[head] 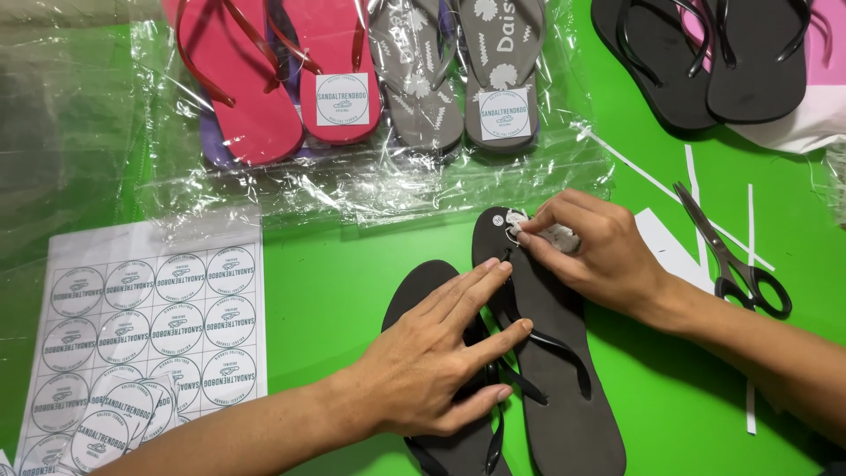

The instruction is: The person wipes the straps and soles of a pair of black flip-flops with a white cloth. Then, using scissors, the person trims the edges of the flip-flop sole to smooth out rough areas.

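Bright green covers the desk (352, 291) where we work, and 2 dark grey flip-flops (546, 353) lie side by side at its middle, toes pointing away from us; we take this pair as our landmark.

Our left hand (432, 353) lies flat across both soles, fingers spread and pressing down on the straps. Our right hand (586, 251) sits at the toe end of the right flip-flop, its thumb and forefinger pinched on a small white tag (520, 220) by the strap post, with a bit of crumpled white material tucked under the other fingers.

Right of the pair lie black-handled scissors (736, 256) among thin white paper strips (656, 181). Left of the pair we see a sheet of round white stickers (145, 330), some of them loose and overlapping near its lower edge. Beyond the pair, clear plastic bags hold a pink pair (273, 79) and a light grey patterned pair (463, 79), each bearing a round sticker. Beyond and to the right rests another black pair (705, 62), unbagged.

We judge that the tag could tear or slip off if the pinch pulls too hard, and that the pair could slide apart if our flat hand eases off. The scissors lie open near our right forearm, so a careless sweep could catch them.
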